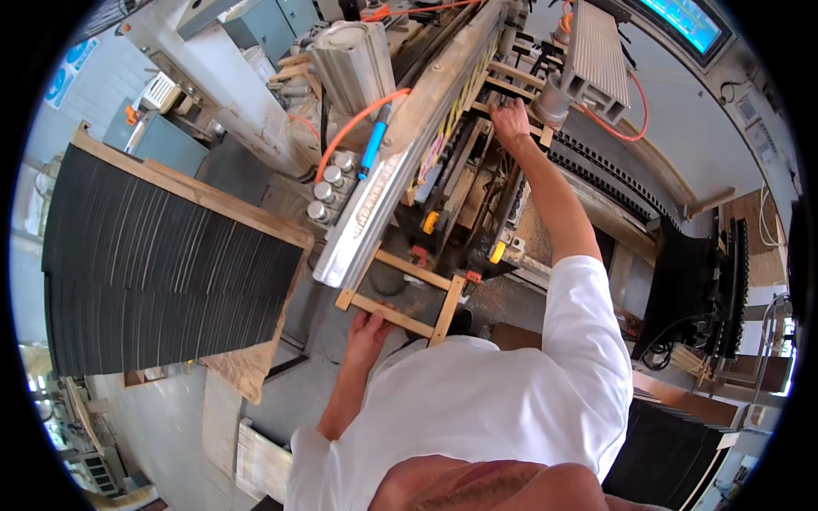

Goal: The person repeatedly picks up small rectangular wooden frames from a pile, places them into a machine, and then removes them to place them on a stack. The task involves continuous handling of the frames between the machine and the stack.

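A small frame of pale wooden strips [394,316] is in front of my body, below the near end of the machine. My left hand [367,335] is closed around its near rail, with the thumb and some fingers partly hidden. Stretched far forward, my right hand [509,122] is over the machine's far part. Its fingers curl down at a wooden strip [480,108] that runs beneath the hand; the fingertips are hard to make out. More pale wooden strips [512,88] lie across the machine just beyond.
A long metal beam [362,221] slants along the machine's left side, with a blue cylinder [374,143] on it. Stacked black-edged panels [170,264] stand at left. A ribbed metal motor [599,60] overhangs the far right, near a lit screen [686,25]. Chain tracks [609,181] run rightward.
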The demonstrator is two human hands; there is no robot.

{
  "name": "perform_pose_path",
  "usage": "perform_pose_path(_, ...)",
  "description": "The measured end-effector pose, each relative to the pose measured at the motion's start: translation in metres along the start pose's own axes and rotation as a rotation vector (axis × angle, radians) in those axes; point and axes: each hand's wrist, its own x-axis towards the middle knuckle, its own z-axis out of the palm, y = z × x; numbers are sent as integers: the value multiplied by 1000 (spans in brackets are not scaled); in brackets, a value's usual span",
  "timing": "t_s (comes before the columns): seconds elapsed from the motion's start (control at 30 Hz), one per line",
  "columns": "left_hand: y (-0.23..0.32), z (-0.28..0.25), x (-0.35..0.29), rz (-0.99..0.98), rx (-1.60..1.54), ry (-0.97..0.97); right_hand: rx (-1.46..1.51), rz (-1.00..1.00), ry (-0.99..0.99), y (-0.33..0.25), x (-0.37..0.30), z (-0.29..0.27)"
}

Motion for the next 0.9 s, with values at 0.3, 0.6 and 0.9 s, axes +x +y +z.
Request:
perform_pose_path(0.3, 5, -42, -6, 47, -77, 212, 25, 9, -76, 35, 59, 34)
perform_pose_path(0.6, -37, -41, 24, 32, -71, 286, 324, 17, -131, 63, 84, 50)
perform_pose_path(0.9, -62, -24, 35, -20, -78, 352, 375, -8, -201, 63, 74, 41)
